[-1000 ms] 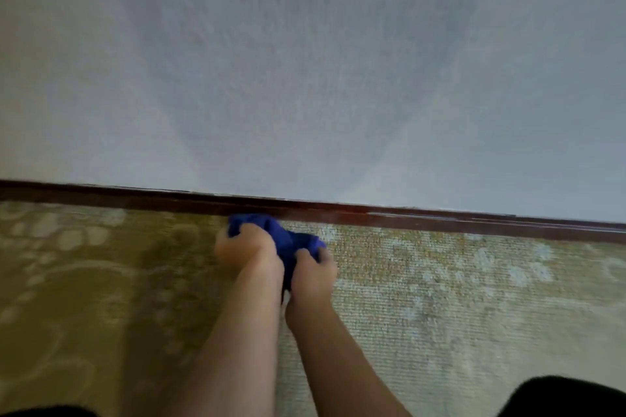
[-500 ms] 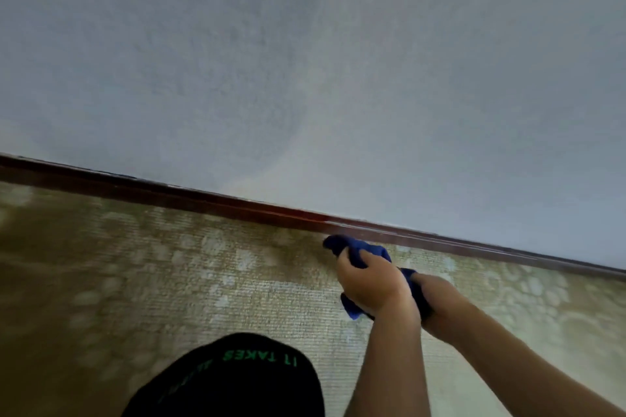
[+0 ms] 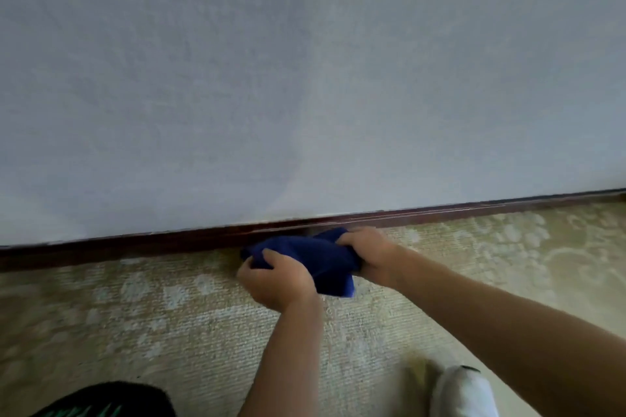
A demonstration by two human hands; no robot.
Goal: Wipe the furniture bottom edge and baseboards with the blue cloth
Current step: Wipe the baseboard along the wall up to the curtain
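Looking down from the head camera, the crumpled dark blue cloth [image 3: 315, 257] lies bunched against the dark brown wooden baseboard [image 3: 135, 245], just under the pale textured wall [image 3: 305, 78] and above the beige patterned carpet [image 3: 135, 315]. The left hand [image 3: 276, 281] is closed on the cloth's left end and the right hand [image 3: 369, 252] is closed on its right end, close to the baseboard. The cloth seems soft, light and limp, so I judge it is best gripped as a thick bundle, with a pad of fabric kept between the fingers and the wood.
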